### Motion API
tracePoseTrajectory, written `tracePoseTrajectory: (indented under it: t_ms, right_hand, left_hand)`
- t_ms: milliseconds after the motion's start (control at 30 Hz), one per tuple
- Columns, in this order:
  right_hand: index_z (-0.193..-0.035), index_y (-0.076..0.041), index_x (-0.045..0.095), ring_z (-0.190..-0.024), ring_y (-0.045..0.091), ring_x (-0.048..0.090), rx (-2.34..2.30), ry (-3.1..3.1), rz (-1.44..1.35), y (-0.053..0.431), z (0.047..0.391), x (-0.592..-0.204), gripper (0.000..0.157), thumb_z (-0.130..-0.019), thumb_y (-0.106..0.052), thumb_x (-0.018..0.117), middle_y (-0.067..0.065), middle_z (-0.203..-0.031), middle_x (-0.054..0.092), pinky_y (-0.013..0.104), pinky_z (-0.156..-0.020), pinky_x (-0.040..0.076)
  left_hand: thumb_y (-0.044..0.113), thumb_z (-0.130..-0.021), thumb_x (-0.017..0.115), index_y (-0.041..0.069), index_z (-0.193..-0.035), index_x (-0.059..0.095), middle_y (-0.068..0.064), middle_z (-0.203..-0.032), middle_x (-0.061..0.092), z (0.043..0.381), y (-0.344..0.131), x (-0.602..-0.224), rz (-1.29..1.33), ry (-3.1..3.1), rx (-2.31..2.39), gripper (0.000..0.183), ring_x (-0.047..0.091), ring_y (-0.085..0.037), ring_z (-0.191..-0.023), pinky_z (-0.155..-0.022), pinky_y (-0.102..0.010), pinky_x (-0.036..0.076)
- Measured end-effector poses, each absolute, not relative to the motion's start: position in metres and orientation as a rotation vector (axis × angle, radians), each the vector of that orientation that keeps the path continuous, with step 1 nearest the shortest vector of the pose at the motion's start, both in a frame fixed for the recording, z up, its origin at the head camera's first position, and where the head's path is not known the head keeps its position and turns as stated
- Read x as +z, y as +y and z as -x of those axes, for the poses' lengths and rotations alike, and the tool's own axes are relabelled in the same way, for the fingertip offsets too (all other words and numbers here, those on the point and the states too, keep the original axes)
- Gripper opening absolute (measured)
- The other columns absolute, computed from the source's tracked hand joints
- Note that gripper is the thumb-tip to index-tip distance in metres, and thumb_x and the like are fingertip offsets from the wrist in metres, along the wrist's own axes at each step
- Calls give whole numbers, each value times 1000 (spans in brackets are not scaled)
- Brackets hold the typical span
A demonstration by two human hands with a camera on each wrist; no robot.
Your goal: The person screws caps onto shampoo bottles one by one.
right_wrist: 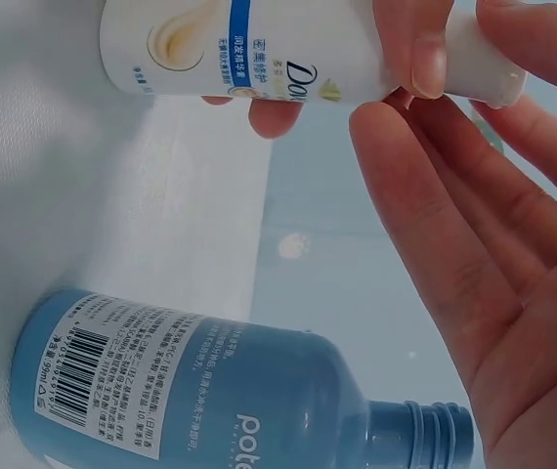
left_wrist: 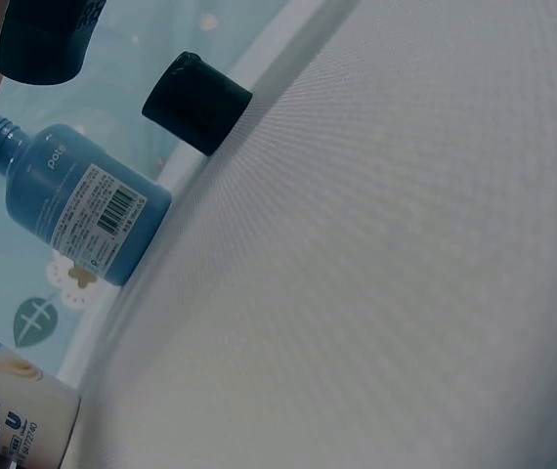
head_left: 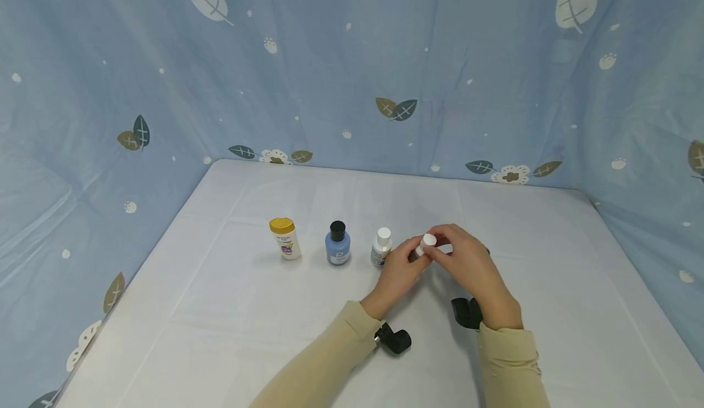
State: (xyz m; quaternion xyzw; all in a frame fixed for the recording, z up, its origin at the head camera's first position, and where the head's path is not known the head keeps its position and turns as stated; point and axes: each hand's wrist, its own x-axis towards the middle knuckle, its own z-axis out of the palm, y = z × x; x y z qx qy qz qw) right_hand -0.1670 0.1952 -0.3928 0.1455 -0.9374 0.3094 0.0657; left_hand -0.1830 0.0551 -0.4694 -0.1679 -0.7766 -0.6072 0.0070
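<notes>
A small white Dove conditioner bottle (right_wrist: 200, 44) stands upright between both hands in the head view. My left hand (head_left: 397, 273) grips its body. The right hand (head_left: 466, 264) pinches its white cap (head_left: 429, 240) with thumb and fingers. Beside them, an uncapped blue bottle (right_wrist: 259, 391) shows its bare threaded neck in the right wrist view; in the head view the right hand hides it. Its neighbour in the left wrist view is a loose black cap (left_wrist: 198, 103) on the table. Just left of the left hand is a second white bottle (head_left: 382, 247) with a white cap.
Further left on the white-covered table (head_left: 220, 310) stand a blue bottle (head_left: 338, 248) with a black cap and a white bottle (head_left: 288, 243) with a yellow cap. A blue leaf-patterned curtain (head_left: 330, 60) encloses the back and sides.
</notes>
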Motion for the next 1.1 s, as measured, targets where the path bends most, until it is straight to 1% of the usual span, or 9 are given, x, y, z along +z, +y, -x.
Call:
tracePoseTrajectory:
  t_ms: [200, 400, 533, 633, 767, 900, 1100]
  right_hand:
    - [-104, -12, 57, -91, 18, 56, 934, -2837, -387, 193, 166, -392, 29, -81, -27, 66, 2, -99, 59, 38, -74, 47]
    - [-101, -11, 57, -90, 19, 56, 953, -2848, -347, 191, 166, -392, 29, -80, -28, 67, 3, -96, 60, 38, -74, 46]
    - [-109, -9, 56, -93, 21, 55, 943, -2879, -356, 192, 167, -392, 37, -81, -30, 66, 5, -102, 58, 38, -75, 46]
    - [-116, -9, 55, -95, 22, 54, 936, -2877, -421, 194, 167, -392, 42, -81, -29, 66, 5, -107, 56, 38, -74, 46]
    - [-118, -11, 55, -94, 21, 55, 939, -2849, -513, 196, 166, -390, 39, -82, -21, 65, 3, -108, 55, 37, -72, 48]
    - [-118, -12, 55, -94, 20, 55, 929, -2846, -533, 198, 165, -390, 36, -84, -15, 63, 3, -107, 56, 37, -73, 48]
    - [-114, -10, 57, -94, 19, 56, 936, -2830, -510, 197, 166, -391, 33, -83, -17, 64, 3, -104, 56, 37, -73, 49]
  left_hand:
    - [31, -87, 57, 26, -117, 58, 13, -110, 57, 183, 55, -469, 521, -2430, -1879, 30, 51, -3, -92, -77, -21, 44]
    - [30, -87, 58, 26, -116, 58, 13, -102, 57, 184, 56, -470, 511, -2449, -1851, 30, 50, -6, -81, -69, -21, 44]
    - [27, -86, 59, 24, -118, 58, 12, -106, 57, 185, 57, -471, 502, -2463, -1841, 32, 51, -3, -87, -74, -20, 43]
    - [26, -85, 60, 23, -118, 57, 11, -109, 57, 184, 57, -471, 499, -2464, -1833, 33, 51, -3, -90, -76, -21, 43]
    - [28, -86, 59, 24, -118, 57, 11, -110, 57, 184, 56, -471, 513, -2454, -1837, 31, 51, -3, -93, -78, -22, 43]
    - [30, -87, 57, 24, -117, 57, 11, -112, 56, 185, 56, -472, 530, -2437, -1869, 30, 51, -2, -99, -82, -23, 42]
    - [29, -88, 57, 24, -119, 56, 11, -115, 55, 184, 56, -472, 538, -2434, -1866, 32, 49, -2, -104, -85, -24, 42]
